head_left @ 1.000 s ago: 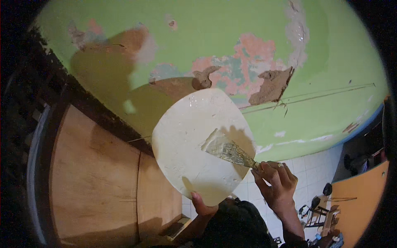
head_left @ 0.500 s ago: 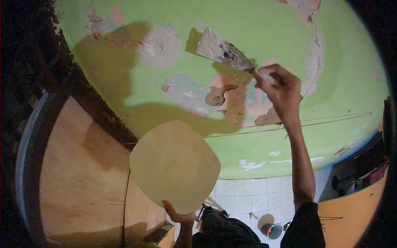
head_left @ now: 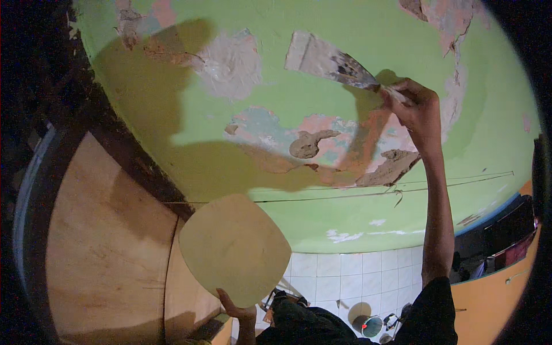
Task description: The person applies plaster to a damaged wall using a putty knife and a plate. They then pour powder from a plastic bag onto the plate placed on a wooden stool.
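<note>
1. Shifted since half a sec ago: right hand (head_left: 417, 106) and its long, tapered metal putty knife (head_left: 322, 54) are further R, blade lying flatter; the off-white, rounded-square plate (head_left: 236, 250) sits lower in view.
2. Right grip: fingers + thumb pinching the knife's pale handle, blade pointing up-L.
3. Left grip: left hand (head_left: 237, 307) has its thumb over the plate's near edge, other fingers hidden behind, so the plate's clamped btwn them, held at lower L in front of the light-green painted plaster wall (head_left: 345, 221).
4. Blade's visible face carries a thick greyish-white coat of paste, esp. toward the tip. Whether it's touching the wall, can't tell for sure from this angle.
5. Done, by the look of it: a broad, smeared greyish-white paste patch (head_left: 233, 66) at upper L, plus a pale vertical filler streak (head_left: 454, 103) on the R, partly behind the hand.
6. Left to cover, prob.: the peeled pink-and-blue-green area (head_left: 261, 129) mid-wall w/ its rounded brown hole (head_left: 305, 145); the jagged brown bare spot (head_left: 391, 167) to the R of that; the broken pink-and-brown section (head_left: 454, 26) at upper R; the shadowed orange-brown cracked strip (head_left: 167, 49) next to the paste patch.
7. Overall: approx. partway, I'd judge; more bare spots than covered ones.
</note>
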The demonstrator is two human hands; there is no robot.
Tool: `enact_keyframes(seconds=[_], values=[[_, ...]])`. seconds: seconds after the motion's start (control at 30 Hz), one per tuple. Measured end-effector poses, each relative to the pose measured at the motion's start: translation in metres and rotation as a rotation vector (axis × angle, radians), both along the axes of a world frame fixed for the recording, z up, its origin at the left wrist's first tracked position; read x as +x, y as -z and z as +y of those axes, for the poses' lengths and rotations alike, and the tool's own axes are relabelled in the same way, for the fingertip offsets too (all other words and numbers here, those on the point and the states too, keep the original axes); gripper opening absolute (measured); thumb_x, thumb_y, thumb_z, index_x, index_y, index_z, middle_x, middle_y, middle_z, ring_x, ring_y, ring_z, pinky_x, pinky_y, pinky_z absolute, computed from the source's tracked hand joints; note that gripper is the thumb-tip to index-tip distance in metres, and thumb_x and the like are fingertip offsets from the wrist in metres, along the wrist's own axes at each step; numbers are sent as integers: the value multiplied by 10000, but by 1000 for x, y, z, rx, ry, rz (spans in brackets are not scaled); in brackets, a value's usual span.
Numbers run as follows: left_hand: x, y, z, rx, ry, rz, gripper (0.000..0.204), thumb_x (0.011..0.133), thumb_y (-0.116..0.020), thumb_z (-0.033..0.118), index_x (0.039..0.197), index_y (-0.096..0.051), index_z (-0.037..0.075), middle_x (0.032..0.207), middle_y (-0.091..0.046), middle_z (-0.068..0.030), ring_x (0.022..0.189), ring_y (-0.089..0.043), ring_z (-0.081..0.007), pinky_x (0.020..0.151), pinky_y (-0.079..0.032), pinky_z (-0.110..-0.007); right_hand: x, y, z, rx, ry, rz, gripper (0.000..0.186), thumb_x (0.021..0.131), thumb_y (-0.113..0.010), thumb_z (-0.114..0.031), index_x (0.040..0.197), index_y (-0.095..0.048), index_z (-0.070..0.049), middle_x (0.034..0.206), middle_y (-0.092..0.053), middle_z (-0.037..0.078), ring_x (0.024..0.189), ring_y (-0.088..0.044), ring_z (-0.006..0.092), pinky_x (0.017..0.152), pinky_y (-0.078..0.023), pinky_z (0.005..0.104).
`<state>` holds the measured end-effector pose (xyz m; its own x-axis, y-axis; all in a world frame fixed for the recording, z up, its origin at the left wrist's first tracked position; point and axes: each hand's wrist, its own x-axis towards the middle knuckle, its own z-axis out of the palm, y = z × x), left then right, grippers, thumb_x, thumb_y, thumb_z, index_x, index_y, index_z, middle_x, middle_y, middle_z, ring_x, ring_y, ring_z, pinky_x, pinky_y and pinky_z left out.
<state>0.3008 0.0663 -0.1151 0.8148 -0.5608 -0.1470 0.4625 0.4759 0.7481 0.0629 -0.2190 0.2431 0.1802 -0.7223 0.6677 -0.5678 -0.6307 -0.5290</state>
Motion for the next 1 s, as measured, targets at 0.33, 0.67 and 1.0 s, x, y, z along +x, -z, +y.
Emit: enact_keyframes(seconds=[0.33, 0.67, 1.0], values=[[7, 38, -4, 331, -99, -702, 592, 981, -457, 424, 1438, -360, 60, 1439, -404, -173, 1288, -432, -324, 1057, -388, -533, 28, -3, 12, -117, -89, -3, 217, 785, -773, -125, 861, -666, 48, 756, -684, 90, 691, -596, 83, 637, -508, 256], [24, 55, 12, -63, 52, -57, 560, 1024, -369, 428, 1412, -382, 24, 1405, -456, -160, 1269, -469, -293, 1077, -381, -458, 6, -27, 28, -22, 88, 12, 264, 824, -763, -188, 846, -672, 59, 695, -660, 81, 661, -586, 82, 605, -493, 258], [54, 157, 27, 5, -97, -400, 558, 1020, -392, 417, 1416, -374, 25, 1420, -429, -162, 1288, -447, -299, 1091, -360, -477, 15, -9, 36, -81, 113, 55, 248, 834, -747, -173, 848, -669, 62, 677, -640, 60, 643, -556, 89, 610, -483, 262]])
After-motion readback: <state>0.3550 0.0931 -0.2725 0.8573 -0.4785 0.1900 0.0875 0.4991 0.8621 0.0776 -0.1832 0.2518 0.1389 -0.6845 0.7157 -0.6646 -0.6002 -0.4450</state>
